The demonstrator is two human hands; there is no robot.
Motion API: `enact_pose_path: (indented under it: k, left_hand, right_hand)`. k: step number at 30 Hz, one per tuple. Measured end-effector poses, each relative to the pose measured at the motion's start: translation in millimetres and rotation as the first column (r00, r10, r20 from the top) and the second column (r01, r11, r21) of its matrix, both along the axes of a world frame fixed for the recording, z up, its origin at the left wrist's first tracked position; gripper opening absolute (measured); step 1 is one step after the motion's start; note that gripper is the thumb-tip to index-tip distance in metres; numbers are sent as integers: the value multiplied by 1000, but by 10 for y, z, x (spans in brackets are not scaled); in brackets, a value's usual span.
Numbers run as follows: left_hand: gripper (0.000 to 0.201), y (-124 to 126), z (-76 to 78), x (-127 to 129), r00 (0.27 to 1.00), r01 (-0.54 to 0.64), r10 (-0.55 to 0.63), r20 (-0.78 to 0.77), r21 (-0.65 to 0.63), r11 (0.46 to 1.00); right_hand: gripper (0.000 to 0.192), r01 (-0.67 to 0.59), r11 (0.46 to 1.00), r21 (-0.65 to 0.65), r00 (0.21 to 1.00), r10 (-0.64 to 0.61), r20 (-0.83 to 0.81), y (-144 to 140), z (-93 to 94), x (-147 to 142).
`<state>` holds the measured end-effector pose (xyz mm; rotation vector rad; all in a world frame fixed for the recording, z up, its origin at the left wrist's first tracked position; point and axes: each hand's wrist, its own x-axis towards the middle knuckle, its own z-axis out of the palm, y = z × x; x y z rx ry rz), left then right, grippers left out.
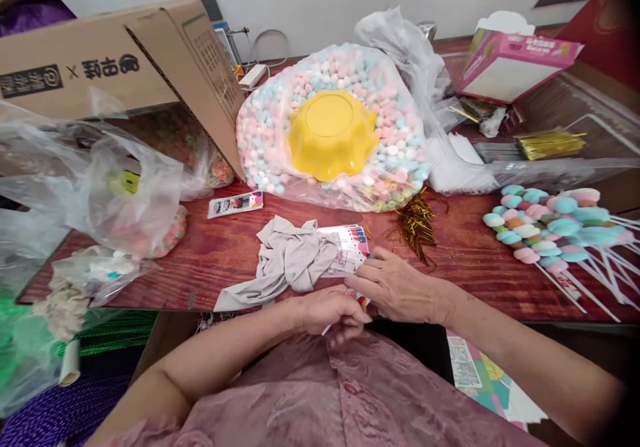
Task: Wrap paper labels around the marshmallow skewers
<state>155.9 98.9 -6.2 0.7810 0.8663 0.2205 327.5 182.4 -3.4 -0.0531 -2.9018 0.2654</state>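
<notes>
My left hand (pixel 334 310) is closed at the table's front edge, its fingers curled round a thin white stick (pixel 327 330) whose end pokes out below. Against it, my right hand (pixel 400 288) pinches a small colourful printed wrapper (pixel 357 295), mostly hidden by the fingers. Just beyond them lies a stack of printed bags (pixel 350 247), partly covered by a crumpled grey cloth (pixel 295 253). To the right rest several marshmallow skewers (pixel 560 223) on white sticks.
A large clear bag of pastel marshmallows (pixel 270 127) carries an upturned yellow bowl (pixel 330 130). Gold twist ties (pixel 419 227) lie before it. At left stand a cardboard box (pixel 200 80) and a plastic bag of sweets (pixel 135 200); a pink box (pixel 515 67) is back right.
</notes>
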Motion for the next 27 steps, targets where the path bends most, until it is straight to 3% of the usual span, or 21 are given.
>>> enact_pose_path:
  k: [2, 3, 5, 7, 9, 11, 15, 18, 21, 22, 24, 26, 27]
  left_hand:
    - [35, 19, 17, -31, 969, 139, -79, -236, 249, 958]
    - [31, 30, 39, -43, 931, 230, -85, -356, 388, 892]
    - [21, 59, 93, -43, 791, 449, 3, -612, 584, 676]
    - [23, 89, 136, -9, 587, 676, 121, -800, 568, 470]
    - [29, 106, 150, 39, 438, 795, 156, -885, 463, 391]
    - [31, 101, 141, 75, 417, 798, 171, -893, 449, 401]
    - [26, 34, 120, 87, 562, 628, 230, -794, 591, 506]
    - [22, -28, 83, 77, 639, 540, 260, -724, 663, 519]
    - [26, -55, 8, 61, 673, 545, 254, -695, 698, 465]
    - [28, -51, -18, 51, 697, 518, 262, -668, 721, 459]
    - [30, -22, -55, 25, 767, 368, 309, -563, 779, 508]
    - [33, 26, -65, -5, 843, 108, 343, -415, 754, 648]
    - [34, 49, -61, -17, 878, -24, 341, -334, 682, 731]
  right_hand:
    - [21, 58, 986, -159, 990, -36, 139, -55, 76, 22]
    - [20, 106, 966, -237, 977, -57, 203, -72, 129, 32]
    - [18, 227, 898, -377, 938, -98, 331, -70, 243, 46]
    - [21, 325, 820, -471, 897, -109, 429, -38, 321, 48]
    - [20, 380, 790, -481, 871, -131, 474, -14, 333, 47]
    - [17, 408, 811, -420, 855, -178, 487, -16, 282, 47]
    - [16, 463, 816, -346, 827, -257, 500, -27, 123, 28]
    - [17, 471, 742, -478, 824, -175, 539, 25, 58, 4]
    - [15, 438, 631, -640, 855, -74, 513, 44, 60, 27]
    - [17, 431, 641, -635, 873, -117, 474, 24, 73, 51]
    - [28, 430, 755, -495, 897, -297, 326, -47, 106, 122]
    - [38, 442, 870, -219, 897, -435, 85, -127, 126, 211]
    - [40, 447, 891, -81, 892, -450, -28, -157, 124, 257]
